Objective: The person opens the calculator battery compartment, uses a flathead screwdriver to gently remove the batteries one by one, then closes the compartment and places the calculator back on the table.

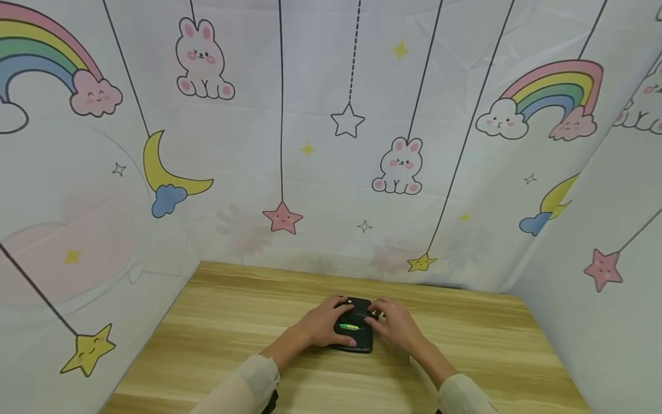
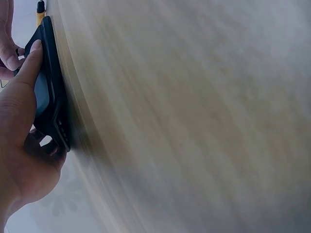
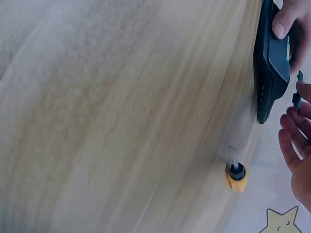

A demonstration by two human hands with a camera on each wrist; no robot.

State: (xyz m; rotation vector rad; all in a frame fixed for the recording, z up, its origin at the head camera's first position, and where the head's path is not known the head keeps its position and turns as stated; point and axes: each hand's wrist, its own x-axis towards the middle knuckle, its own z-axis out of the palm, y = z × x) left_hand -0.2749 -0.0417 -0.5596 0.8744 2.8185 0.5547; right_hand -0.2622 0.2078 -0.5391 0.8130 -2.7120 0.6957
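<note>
A flat black device (image 1: 364,339) lies on the wooden table, a small green-and-yellow cylinder like a battery (image 1: 349,326) showing on its upper face. My left hand (image 1: 322,323) grips it from the left, thumb on the near part and fingers toward the far end. In the left wrist view, that thumb (image 2: 32,63) presses the device's top. Beside the device's right edge, my right hand (image 1: 397,326) pinches a small thin black piece (image 3: 297,99), like a cover, held apart from the device in the right wrist view. What the piece is exactly I cannot tell.
A screwdriver (image 3: 237,178) with a yellow-and-black handle lies on the table near the right hand; the right arm mostly hides it in the head view. White printed cloth (image 1: 320,172) with rabbits, stars and rainbows surrounds the table (image 1: 233,322) at back and sides.
</note>
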